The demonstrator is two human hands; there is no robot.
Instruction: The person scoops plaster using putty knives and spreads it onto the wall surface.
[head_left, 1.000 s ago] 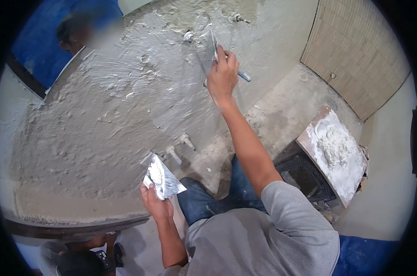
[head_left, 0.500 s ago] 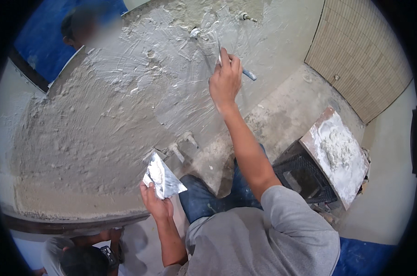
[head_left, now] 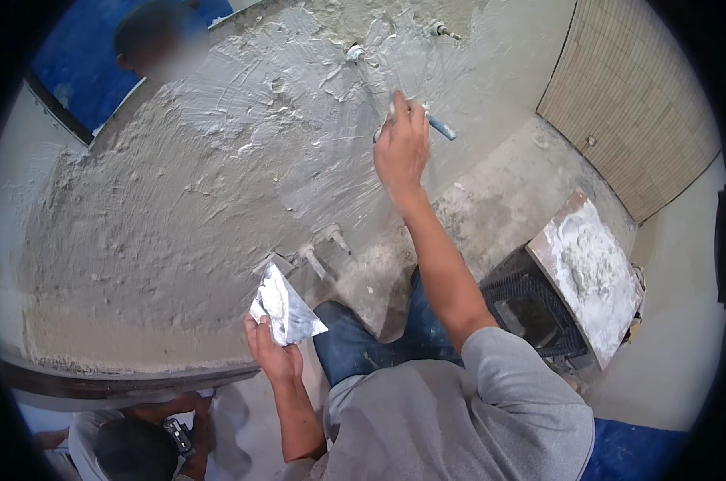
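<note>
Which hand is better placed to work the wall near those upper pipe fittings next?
The right hand, I'd judge: it is nearer the upper pipe fittings and holds a blue-handled tool. The left hand is lower, occupied with a triangular metal plate bearing white paste.

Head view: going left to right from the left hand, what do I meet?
Left hand → lower pipe stubs → right hand → blue tool handle → paste-covered board.

White paste (head_left: 274,305) on silvery plate (head_left: 304,321), blue-handled tool (head_left: 441,127) near wall (head_left: 147,256)
</note>
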